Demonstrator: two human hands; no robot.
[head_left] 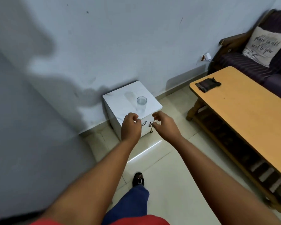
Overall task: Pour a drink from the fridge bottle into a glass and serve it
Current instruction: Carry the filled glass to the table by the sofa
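Clear glass (141, 105) stands upright on small white cabinet (120, 101), nearer its front-right edge, cabinet set vs wall. Left hand (131, 125) and right hand (163, 123) hover at front edge, both empty w/ fingers loosely curled, not touching glass. Open tile floor (161, 159) btwn cabinet and wooden table (243, 108).

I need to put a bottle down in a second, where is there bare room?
The wooden table is mostly bare; only a dark cloth lies at its far left corner. The white cabinet top has room left of and behind the glass. Its near edge is crowded by both hands.
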